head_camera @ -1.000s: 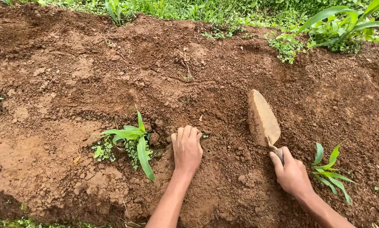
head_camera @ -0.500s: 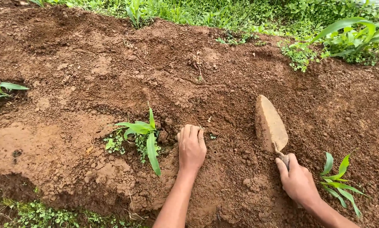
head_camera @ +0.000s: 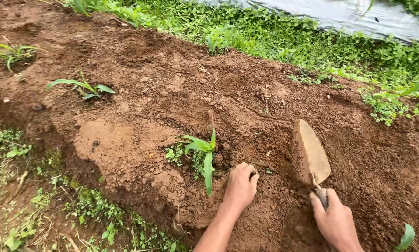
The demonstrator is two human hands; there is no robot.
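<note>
No packages or signs show; only a grey plastic sheet (head_camera: 359, 16) lies along the top edge beyond the green ground cover (head_camera: 265, 42). The right hand (head_camera: 336, 223) is closed around the handle of a soil-caked trowel (head_camera: 311, 151), whose blade points up and away, resting on the raised bed of red-brown soil (head_camera: 172, 88). The left hand (head_camera: 240, 185) presses into the soil with fingers curled under, holding nothing visible, just beside 1 young seedling (head_camera: 205, 156). Another seedling (head_camera: 86, 87) stands well apart at left.
</note>
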